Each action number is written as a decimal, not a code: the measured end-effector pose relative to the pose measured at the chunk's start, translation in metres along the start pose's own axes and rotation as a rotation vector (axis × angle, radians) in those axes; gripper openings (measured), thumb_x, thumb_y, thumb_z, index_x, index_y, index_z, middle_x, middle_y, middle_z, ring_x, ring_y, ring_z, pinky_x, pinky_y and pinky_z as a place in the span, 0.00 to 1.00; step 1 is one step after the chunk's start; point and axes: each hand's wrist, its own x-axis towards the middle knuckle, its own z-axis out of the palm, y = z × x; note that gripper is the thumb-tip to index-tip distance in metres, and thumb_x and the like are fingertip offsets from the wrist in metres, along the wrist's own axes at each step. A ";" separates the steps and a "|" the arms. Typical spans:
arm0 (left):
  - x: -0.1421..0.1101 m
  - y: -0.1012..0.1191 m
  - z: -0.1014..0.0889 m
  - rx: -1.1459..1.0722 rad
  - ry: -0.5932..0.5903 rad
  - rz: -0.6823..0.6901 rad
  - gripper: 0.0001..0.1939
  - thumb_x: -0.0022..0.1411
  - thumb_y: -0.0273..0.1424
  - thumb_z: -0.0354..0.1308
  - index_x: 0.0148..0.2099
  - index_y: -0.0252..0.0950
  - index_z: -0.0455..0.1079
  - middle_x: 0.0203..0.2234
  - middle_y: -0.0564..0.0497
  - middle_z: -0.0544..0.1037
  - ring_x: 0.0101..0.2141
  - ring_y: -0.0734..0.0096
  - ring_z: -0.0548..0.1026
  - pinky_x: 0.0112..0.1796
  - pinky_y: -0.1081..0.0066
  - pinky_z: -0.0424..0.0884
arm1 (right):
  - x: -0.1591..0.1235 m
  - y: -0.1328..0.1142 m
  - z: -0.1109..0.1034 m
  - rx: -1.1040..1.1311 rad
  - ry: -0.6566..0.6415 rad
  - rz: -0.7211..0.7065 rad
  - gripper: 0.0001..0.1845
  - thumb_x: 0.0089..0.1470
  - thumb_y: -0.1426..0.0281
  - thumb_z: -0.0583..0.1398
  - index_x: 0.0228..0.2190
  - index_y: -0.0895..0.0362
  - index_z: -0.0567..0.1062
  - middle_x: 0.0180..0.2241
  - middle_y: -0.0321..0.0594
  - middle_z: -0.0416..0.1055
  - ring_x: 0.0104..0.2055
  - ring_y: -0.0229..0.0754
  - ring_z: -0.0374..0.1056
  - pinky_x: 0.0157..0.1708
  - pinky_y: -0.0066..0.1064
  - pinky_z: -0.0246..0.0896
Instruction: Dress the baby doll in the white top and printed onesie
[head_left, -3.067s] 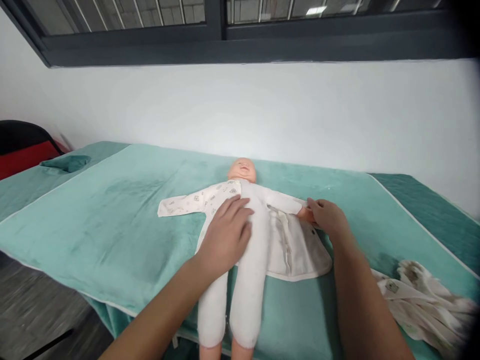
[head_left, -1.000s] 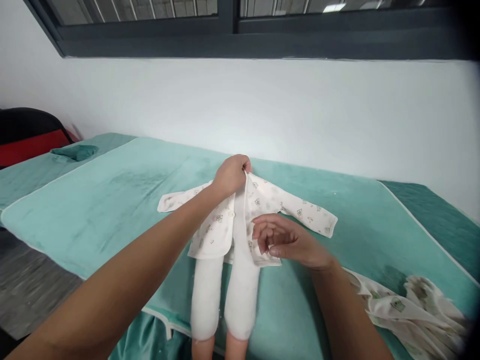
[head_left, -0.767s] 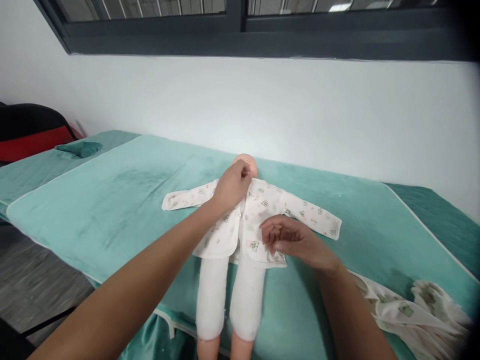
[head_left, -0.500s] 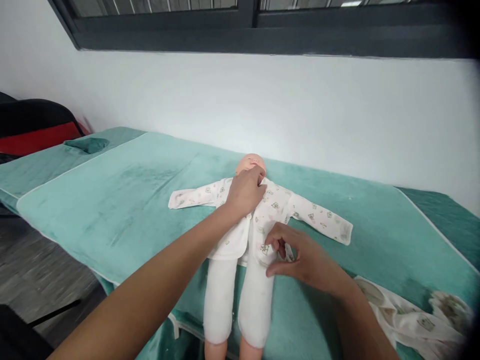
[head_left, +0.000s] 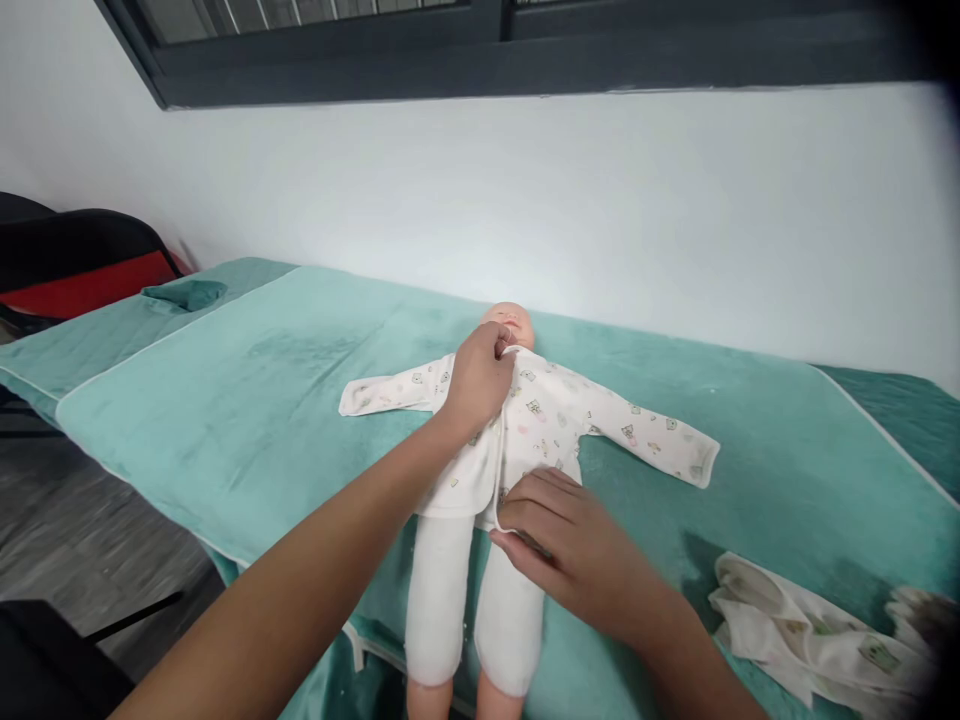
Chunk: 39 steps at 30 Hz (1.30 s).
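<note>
A baby doll [head_left: 516,315] lies on its back, legs toward me, its sleeves spread to both sides. It wears a white patterned baby shirt [head_left: 551,412] with a front opening, and white leggings [head_left: 436,600]. My left hand [head_left: 480,375] is closed at the shirt's collar, just under the doll's chin, its fingertips pinching the cloth there. Down at the hem, my right hand [head_left: 570,540] is closed on the edge of the shirt's right front panel. My left wrist and forearm cover part of the left panel.
A teal cover [head_left: 315,360] lies over the table. Crumpled white patterned cloth [head_left: 817,630] rests at the lower right. Behind the table rise a white wall [head_left: 525,200] and a dark window frame [head_left: 337,75]. A black and red chair [head_left: 90,270] stands at the left.
My right hand has moved left and closed on the shirt's lower front edge, which now lies flatter. My left hand has shifted slightly left at the collar. The view has tilted a little.
</note>
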 end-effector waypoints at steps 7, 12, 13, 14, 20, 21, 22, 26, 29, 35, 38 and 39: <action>-0.001 -0.016 0.001 -0.130 0.066 0.033 0.10 0.61 0.23 0.50 0.43 0.39 0.67 0.46 0.49 0.75 0.48 0.70 0.73 0.52 0.67 0.69 | -0.004 0.022 -0.008 0.238 0.298 0.172 0.08 0.64 0.70 0.57 0.31 0.53 0.70 0.30 0.37 0.69 0.33 0.40 0.64 0.34 0.34 0.59; -0.016 -0.043 -0.021 -0.018 0.003 -0.020 0.15 0.70 0.31 0.44 0.54 0.42 0.67 0.50 0.49 0.77 0.48 0.67 0.75 0.49 0.65 0.72 | -0.006 0.054 -0.005 0.167 0.579 0.572 0.09 0.63 0.62 0.58 0.33 0.52 0.72 0.33 0.37 0.70 0.37 0.42 0.64 0.40 0.34 0.59; -0.021 -0.054 -0.029 0.065 -0.004 0.017 0.17 0.71 0.33 0.42 0.56 0.41 0.66 0.51 0.47 0.77 0.50 0.65 0.75 0.52 0.63 0.70 | -0.006 0.060 -0.003 0.169 0.607 0.636 0.09 0.62 0.60 0.58 0.34 0.52 0.72 0.33 0.37 0.70 0.37 0.42 0.65 0.40 0.34 0.59; -0.027 -0.068 -0.037 0.157 -0.010 0.071 0.19 0.72 0.34 0.40 0.57 0.39 0.66 0.54 0.46 0.75 0.53 0.64 0.73 0.55 0.61 0.68 | -0.006 0.065 -0.002 0.179 0.620 0.686 0.10 0.61 0.59 0.59 0.35 0.53 0.73 0.33 0.37 0.71 0.37 0.43 0.65 0.40 0.34 0.59; -0.057 -0.145 -0.100 0.759 -0.117 0.238 0.28 0.71 0.40 0.44 0.69 0.39 0.56 0.66 0.42 0.63 0.64 0.50 0.61 0.64 0.48 0.52 | -0.010 0.072 0.007 0.318 0.466 0.781 0.16 0.60 0.53 0.58 0.32 0.53 0.72 0.25 0.32 0.67 0.29 0.40 0.62 0.32 0.31 0.57; -0.060 -0.152 -0.110 0.795 -0.116 0.191 0.29 0.70 0.41 0.45 0.70 0.39 0.55 0.65 0.42 0.64 0.63 0.49 0.62 0.63 0.49 0.55 | -0.011 0.071 0.007 0.310 0.453 0.778 0.17 0.60 0.53 0.58 0.30 0.53 0.72 0.24 0.32 0.67 0.29 0.40 0.62 0.32 0.31 0.56; -0.062 -0.158 -0.118 0.815 -0.111 0.134 0.29 0.70 0.41 0.45 0.70 0.38 0.55 0.64 0.41 0.66 0.62 0.49 0.64 0.61 0.49 0.57 | -0.012 0.070 0.007 0.297 0.448 0.772 0.18 0.60 0.52 0.57 0.28 0.53 0.71 0.24 0.32 0.67 0.29 0.40 0.62 0.32 0.31 0.56; -0.068 -0.165 -0.136 0.822 -0.075 0.003 0.26 0.69 0.37 0.44 0.66 0.36 0.60 0.61 0.42 0.69 0.60 0.49 0.66 0.59 0.51 0.61 | -0.024 0.062 0.011 0.218 0.445 0.753 0.23 0.61 0.51 0.55 0.24 0.54 0.68 0.23 0.32 0.65 0.29 0.40 0.60 0.31 0.31 0.54; -0.072 -0.164 -0.135 0.810 -0.021 0.026 0.26 0.67 0.31 0.44 0.66 0.34 0.60 0.61 0.40 0.69 0.60 0.50 0.66 0.59 0.52 0.60 | -0.042 0.044 0.020 0.085 0.414 0.778 0.22 0.62 0.51 0.54 0.25 0.54 0.69 0.23 0.33 0.65 0.29 0.40 0.59 0.30 0.31 0.51; -0.077 -0.168 -0.138 0.651 0.093 0.023 0.28 0.61 0.24 0.46 0.63 0.31 0.62 0.58 0.36 0.71 0.55 0.46 0.70 0.53 0.52 0.67 | -0.106 -0.024 0.049 -0.059 0.498 0.827 0.18 0.64 0.55 0.55 0.29 0.54 0.70 0.27 0.35 0.66 0.30 0.41 0.60 0.33 0.32 0.53; -0.082 -0.168 -0.139 0.481 0.205 0.017 0.26 0.60 0.27 0.49 0.60 0.31 0.66 0.55 0.36 0.72 0.56 0.48 0.69 0.56 0.54 0.65 | -0.136 -0.050 0.059 0.081 0.552 0.914 0.18 0.63 0.54 0.55 0.30 0.54 0.70 0.26 0.34 0.64 0.29 0.40 0.59 0.32 0.32 0.54; -0.085 -0.166 -0.137 0.410 0.244 0.003 0.23 0.61 0.30 0.49 0.58 0.32 0.67 0.54 0.37 0.73 0.56 0.49 0.69 0.56 0.54 0.65 | -0.142 -0.054 0.060 0.133 0.581 0.930 0.17 0.62 0.54 0.56 0.31 0.54 0.71 0.28 0.35 0.66 0.31 0.41 0.61 0.33 0.32 0.56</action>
